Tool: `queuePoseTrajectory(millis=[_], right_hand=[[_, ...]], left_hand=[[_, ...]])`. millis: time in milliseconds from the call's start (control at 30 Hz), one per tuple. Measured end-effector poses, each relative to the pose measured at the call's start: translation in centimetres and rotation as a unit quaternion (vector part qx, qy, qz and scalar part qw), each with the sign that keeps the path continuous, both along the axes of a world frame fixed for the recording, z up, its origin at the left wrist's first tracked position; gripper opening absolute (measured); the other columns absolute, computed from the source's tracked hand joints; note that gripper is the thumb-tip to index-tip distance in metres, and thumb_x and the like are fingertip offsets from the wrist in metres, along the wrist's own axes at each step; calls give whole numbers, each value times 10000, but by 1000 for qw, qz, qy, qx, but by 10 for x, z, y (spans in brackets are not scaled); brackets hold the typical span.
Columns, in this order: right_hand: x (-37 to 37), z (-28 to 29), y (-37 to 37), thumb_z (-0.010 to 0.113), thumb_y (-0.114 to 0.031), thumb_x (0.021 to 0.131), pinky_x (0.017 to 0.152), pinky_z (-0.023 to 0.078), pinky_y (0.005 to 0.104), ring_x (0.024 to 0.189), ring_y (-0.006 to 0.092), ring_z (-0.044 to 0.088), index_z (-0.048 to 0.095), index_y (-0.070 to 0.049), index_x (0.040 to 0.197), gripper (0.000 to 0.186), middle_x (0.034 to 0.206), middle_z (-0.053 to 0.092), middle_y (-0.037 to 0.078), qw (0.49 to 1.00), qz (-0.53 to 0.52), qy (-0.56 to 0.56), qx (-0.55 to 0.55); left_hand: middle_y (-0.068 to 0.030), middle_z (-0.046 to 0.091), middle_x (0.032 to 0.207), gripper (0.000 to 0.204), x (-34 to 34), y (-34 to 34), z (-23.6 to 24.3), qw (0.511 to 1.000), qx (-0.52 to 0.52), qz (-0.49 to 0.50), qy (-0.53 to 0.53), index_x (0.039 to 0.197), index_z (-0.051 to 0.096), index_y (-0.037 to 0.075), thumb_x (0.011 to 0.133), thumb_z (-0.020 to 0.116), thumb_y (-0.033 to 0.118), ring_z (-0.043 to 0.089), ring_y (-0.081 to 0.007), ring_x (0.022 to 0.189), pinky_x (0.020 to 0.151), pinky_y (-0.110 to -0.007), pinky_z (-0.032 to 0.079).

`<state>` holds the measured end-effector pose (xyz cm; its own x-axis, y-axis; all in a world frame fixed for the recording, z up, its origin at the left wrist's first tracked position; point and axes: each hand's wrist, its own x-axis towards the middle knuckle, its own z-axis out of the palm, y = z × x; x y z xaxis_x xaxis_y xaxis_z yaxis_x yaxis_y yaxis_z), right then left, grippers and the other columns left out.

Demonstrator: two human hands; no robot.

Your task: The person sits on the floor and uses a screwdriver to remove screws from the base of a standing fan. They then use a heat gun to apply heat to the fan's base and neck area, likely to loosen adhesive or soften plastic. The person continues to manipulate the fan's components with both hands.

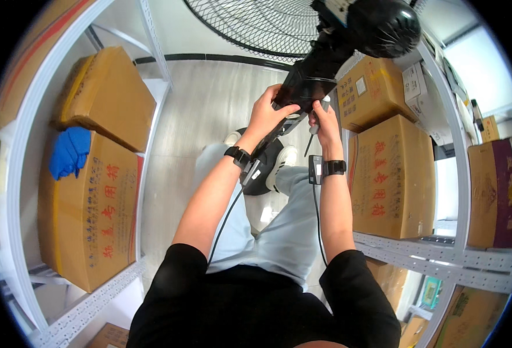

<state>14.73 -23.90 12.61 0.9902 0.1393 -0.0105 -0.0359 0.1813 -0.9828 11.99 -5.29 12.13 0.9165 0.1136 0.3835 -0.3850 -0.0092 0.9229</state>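
Observation:
A black standing fan has its motor housing (383,29) and wire cage (238,29) at the top, with a round base (256,185) between the person's feet. My left hand (267,116) is closed round the fan's black neck (302,78), thumb across its front. My right hand (324,124) is closed on a grey-handled screwdriver (314,129) beside the neck's lower right, its dark shaft pointing down. Both wrists carry black strapped devices with cables. The neck hides some fingers of my left hand.
White metal shelving (154,43) stands on both sides, holding cardboard boxes (111,98) on the left and more cartons (395,180) on the right. A blue cloth (70,151) lies on a left box. Behind the fan is a white wall with dark skirting (209,57); the floor is pale wood-look.

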Motion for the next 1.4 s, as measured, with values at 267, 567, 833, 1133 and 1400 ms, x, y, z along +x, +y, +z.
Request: queuePoseTrajectory(millis=[267,567,833,1133,1400], right_hand=[[1,-13,-8,713,-302,812,477,373,220,553,73,471,524,-89,903,299,671,509,-14,997,68,23,-11],[-12,-91,-13,727,-329,791,502,366,198,569,44,456,581,-86,1026,368,711,515,-46,988,93,113,-40],[-4,-98,-9,770,-280,736,482,362,208,562,46,460,598,-126,1202,520,739,562,-46,995,41,71,-53],[-21,-80,-14,728,-292,792,488,351,195,597,42,470,557,-112,1223,498,847,589,-29,995,49,89,8],[-35,-35,-39,588,-348,895,521,408,193,592,34,453,604,-80,1016,294,1052,658,55,989,-117,-6,95]], left_hand=[[-83,646,939,495,10,10,-43,995,70,-60,36,1100,559,-18,700,777,175,609,-153,849,797,-286,468],[-66,634,976,449,11,4,-47,995,-1,-79,64,1091,557,-35,712,763,89,589,-145,906,841,-274,447],[-88,526,1185,609,7,0,-107,985,-85,-93,115,1265,419,-46,739,725,-9,504,-161,1083,947,-294,388],[-86,552,1131,462,9,2,-109,987,-57,-97,115,1175,491,-48,766,703,-24,543,-159,1011,924,-292,411],[-71,579,1082,507,13,6,-111,986,-40,-93,131,1197,491,-32,752,730,14,543,-144,981,890,-271,420]])
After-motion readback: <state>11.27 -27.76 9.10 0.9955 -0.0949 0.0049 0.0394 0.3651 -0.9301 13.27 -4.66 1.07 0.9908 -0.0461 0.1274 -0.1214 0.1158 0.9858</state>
